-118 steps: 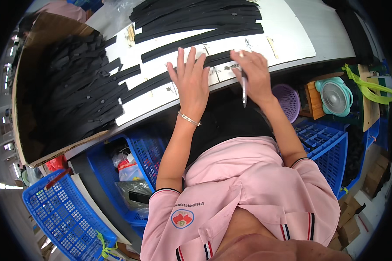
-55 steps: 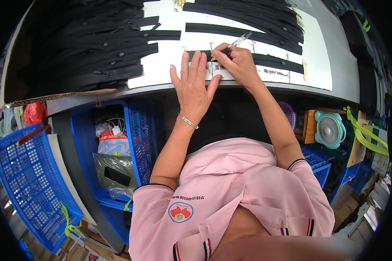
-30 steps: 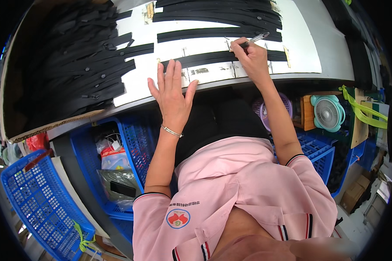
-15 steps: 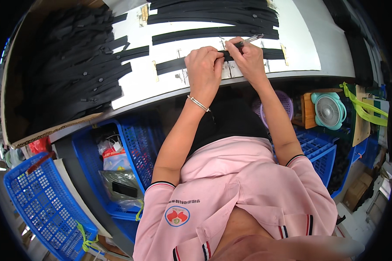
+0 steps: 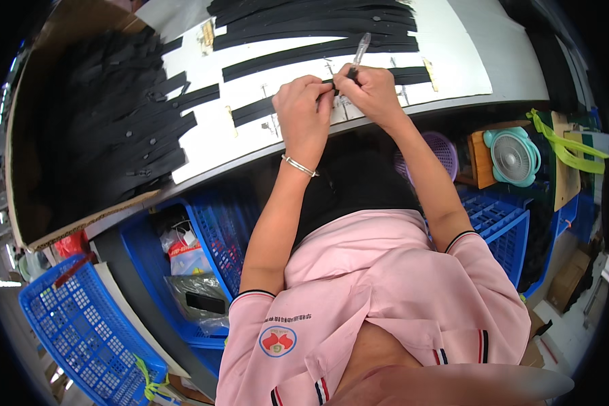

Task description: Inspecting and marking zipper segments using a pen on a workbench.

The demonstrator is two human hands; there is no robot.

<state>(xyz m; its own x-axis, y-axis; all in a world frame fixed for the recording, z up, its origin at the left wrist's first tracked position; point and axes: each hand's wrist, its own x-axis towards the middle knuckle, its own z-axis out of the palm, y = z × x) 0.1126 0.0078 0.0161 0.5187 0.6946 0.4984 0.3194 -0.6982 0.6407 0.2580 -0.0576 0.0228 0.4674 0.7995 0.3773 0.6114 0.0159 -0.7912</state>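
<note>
A narrow black strip (image 5: pixel 254 111), apparently fabric, lies across a marked white sheet (image 5: pixel 446 78) near the table's front edge. My left hand (image 5: pixel 301 115) is closed, its thumb and index finger pinching the strip near the middle. My right hand (image 5: pixel 373 95) grips a clear-barrelled pen (image 5: pixel 363 46), which points up and away from the fingers. The pen's lower end is at the strip, beside my left fingertips; the fingers hide its tip. Dark lines are drawn on the sheet around the strip, and another black strip (image 5: pixel 304 59) lies just beyond.
On the left stands a cardboard box (image 5: pixel 88 216) heaped with black strips (image 5: pixel 95 128). More strips (image 5: pixel 304 20) are stacked at the far side. Blue crates (image 5: pixel 91 325), a purple basket (image 5: pixel 440 155) and a turquoise fan (image 5: pixel 514 155) sit below table height.
The pen has swung from leaning right to standing more upright. In the picture, both hands and the table have shifted slightly left. My left hand keeps its pinch on the strip.
</note>
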